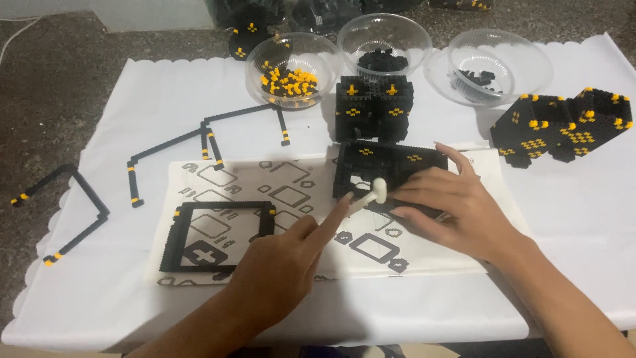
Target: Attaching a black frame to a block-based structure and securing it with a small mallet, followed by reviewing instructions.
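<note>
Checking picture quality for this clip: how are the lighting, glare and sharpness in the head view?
Head view: even, soft light; faint shadows under the left hand and right hand. The white cloth looks bright, near washed out, and the clear bowls show small glints. The black block panel loses detail in darkness. The small white tool is slightly soft.

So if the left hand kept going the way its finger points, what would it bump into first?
Probably the small white tool right at the left hand's fingertip, then the flat black brick panel that the right hand presses down. Depth is hard to judge.
</note>
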